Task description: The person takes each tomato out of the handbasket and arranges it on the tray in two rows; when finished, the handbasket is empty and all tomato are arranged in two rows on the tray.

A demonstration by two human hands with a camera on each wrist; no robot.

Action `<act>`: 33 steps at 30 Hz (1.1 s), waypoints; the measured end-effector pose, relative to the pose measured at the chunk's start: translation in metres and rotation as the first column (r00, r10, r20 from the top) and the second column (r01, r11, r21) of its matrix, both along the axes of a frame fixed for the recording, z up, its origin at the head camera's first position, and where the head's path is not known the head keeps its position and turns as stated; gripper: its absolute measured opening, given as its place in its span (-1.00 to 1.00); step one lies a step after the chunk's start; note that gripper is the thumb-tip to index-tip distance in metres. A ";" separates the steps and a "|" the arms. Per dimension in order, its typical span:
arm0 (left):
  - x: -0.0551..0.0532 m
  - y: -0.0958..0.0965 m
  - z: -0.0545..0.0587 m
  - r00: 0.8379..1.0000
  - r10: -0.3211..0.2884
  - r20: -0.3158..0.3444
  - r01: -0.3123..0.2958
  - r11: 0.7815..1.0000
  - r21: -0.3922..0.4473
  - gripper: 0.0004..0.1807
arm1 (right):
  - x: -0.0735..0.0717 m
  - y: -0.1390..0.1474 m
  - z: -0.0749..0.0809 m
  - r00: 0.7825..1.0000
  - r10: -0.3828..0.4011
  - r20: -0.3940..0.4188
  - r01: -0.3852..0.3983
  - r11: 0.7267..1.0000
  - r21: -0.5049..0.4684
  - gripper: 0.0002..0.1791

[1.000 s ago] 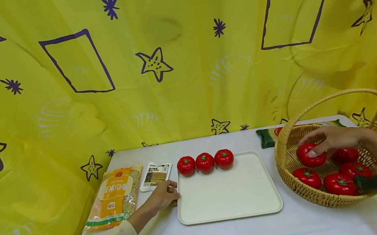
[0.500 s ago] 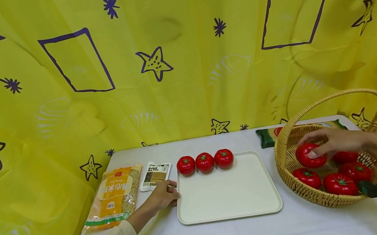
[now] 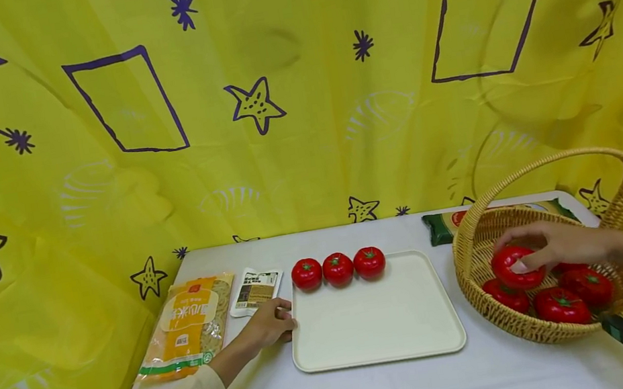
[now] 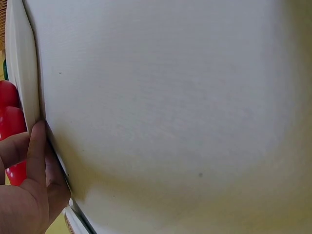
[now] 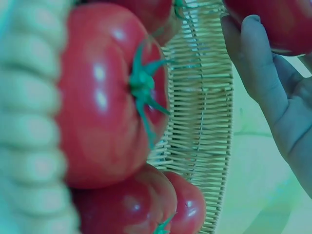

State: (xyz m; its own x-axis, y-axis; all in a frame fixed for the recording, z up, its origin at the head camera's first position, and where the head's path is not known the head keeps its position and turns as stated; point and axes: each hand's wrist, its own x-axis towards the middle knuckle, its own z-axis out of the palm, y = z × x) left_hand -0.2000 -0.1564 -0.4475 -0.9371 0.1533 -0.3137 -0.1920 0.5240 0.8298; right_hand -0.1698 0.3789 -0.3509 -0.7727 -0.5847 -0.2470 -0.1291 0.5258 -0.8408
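Note:
My right hand (image 3: 572, 241) grips a red tomato (image 3: 516, 269) inside the wicker basket (image 3: 493, 322). Several other tomatoes lie below and beside it, among them one with a green stem (image 3: 561, 306). In the right wrist view the fingers (image 5: 256, 53) are against the held tomato (image 5: 280, 27), and a large tomato (image 5: 107, 97) fills the left. My left hand (image 3: 267, 324) pinches the left edge of a cream tray (image 3: 377, 320); the left wrist view shows its fingers (image 4: 36, 156) at the rim. Three tomatoes (image 3: 338, 270) stand in a row along the tray's back left.
A yellow-orange food bag (image 3: 188, 323) and a small white packet (image 3: 255, 290) lie left of the tray. Behind the basket is a green packet (image 3: 438, 229). The basket's tall handle (image 3: 550, 158) arches over the right arm. A yellow curtain (image 3: 305, 154) hangs behind the table.
My right hand and its tomato have dropped slightly in the basket, and the right forearm has shifted to the right. The left hand, the tray and its three tomatoes have stayed put.

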 end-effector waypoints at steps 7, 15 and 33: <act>0.000 0.000 0.001 1.000 0.000 0.004 0.000 1.000 -0.001 -0.60 | 0.012 -0.006 -0.001 1.000 0.018 0.024 -0.018 1.000 -0.012 -0.59; 0.001 0.000 0.001 1.000 0.003 0.000 -0.003 1.000 0.014 -0.62 | 0.020 -0.009 -0.006 0.988 0.088 0.128 -0.072 0.989 -0.126 -0.55; -0.001 -0.001 0.000 1.000 -0.006 -0.001 0.006 1.000 -0.005 -0.59 | 0.041 -0.013 -0.004 0.969 0.172 0.180 -0.127 0.963 -0.238 -0.48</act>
